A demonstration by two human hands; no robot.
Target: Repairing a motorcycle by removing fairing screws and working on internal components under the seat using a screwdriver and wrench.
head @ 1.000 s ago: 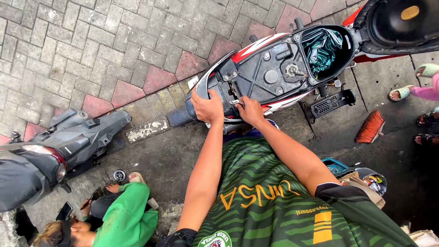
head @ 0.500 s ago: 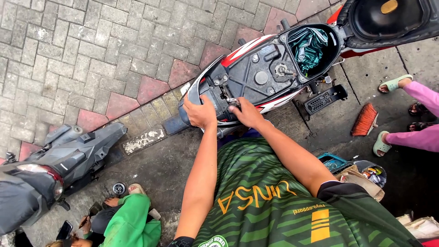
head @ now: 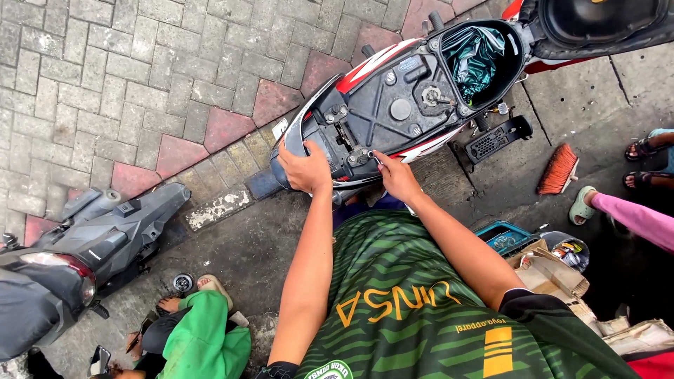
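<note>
Left hand point(head: 306, 168): arm stretched straight forward, palm down, fingers curled and gripping the tail end of the scooter point(head: 393, 112).
Right hand point(head: 397, 177): arm bent slightly inward, fingers pinched closed on a small metal fitting point(head: 370, 157) at the rear of the open black frame (what kind of part it is cannot be told).
Scooter: red, white and black, seat raised, standing across the kerb just ahead of the person; a green bag point(head: 472, 55) fills its storage well.
Ground: grey and red paving bricks point(head: 140, 77) beyond, dark wet asphalt point(head: 239, 245) nearer.
Around: a grey scooter point(head: 77, 253) at left, an orange brush point(head: 559, 170) at right, a crouching person in green point(head: 200, 337) below.
</note>
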